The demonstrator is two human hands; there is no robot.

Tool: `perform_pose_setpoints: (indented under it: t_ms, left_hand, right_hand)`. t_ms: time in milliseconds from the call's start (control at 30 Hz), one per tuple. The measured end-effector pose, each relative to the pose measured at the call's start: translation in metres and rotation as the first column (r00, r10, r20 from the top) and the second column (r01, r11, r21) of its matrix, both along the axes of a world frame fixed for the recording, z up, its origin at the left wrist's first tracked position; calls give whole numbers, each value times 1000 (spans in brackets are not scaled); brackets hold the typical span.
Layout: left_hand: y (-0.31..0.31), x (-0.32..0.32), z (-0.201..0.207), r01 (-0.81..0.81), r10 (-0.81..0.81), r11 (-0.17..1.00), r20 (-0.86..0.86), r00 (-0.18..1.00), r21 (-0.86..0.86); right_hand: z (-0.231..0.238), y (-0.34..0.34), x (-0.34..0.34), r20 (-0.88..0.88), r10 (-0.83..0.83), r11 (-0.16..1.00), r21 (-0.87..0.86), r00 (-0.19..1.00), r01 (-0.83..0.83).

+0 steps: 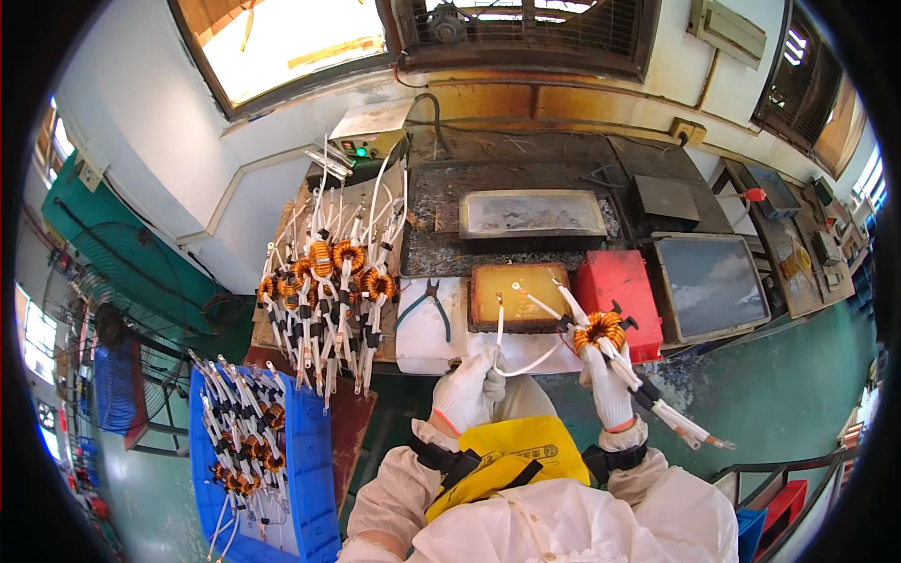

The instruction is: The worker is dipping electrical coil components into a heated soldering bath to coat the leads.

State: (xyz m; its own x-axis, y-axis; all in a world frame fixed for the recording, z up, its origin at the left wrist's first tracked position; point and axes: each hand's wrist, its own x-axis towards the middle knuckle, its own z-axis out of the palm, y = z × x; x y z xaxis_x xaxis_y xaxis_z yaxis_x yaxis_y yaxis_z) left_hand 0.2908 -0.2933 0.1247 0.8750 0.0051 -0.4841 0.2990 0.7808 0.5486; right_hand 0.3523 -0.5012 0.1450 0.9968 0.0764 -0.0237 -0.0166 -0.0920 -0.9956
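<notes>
My left hand [466, 389], in a white glove, is closed on a white lead wire of a coil. That lead's metal-tipped end [499, 301] points up in front of an amber-filled rectangular tray [488, 312]. In my gloved right hand [608, 387] is the toroidal coil [599, 329], wound with copper-coloured wire, its fingers wrapped below the ring. Other white leads with black sleeves spread from the coil, some toward the tray and some down past my right wrist. A red box [615, 296] stands just behind the coil.
Many similar coils [328, 272] are heaped on the bench at left, more in a blue crate [314, 469] below. Pliers [428, 305] lie on the white sheet. Behind stands a rectangular tank [533, 214] with a grey surface; a dark-framed tray [710, 286] sits right.
</notes>
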Motion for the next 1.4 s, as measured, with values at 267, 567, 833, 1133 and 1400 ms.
perform_pose_setpoints:
  t_ms: [267,567,833,1133,1400]
  left_hand:
    - [9,14,-10,-16,15,994,-8,1000,-109]
    - [9,18,-22,-58,49,987,-62,997,-152]
    - [12,21,-30,-48,34,984,-82,996,-173]
    - [12,21,-29,-51,36,982,-83,996,-182]
    - [5,12,-24,-91,75,967,-74,994,-239]
  right_hand:
    - [-22,7,14,-18,-19,1000,-2,1000,19]
    - [-37,7,20,-39,-32,996,-81,999,28]
    - [-21,14,20,-105,-43,999,28,994,46]
    - [-24,13,23,-101,-28,1000,-4,994,28]
    - [-23,5,18,-79,-11,999,44,997,15]
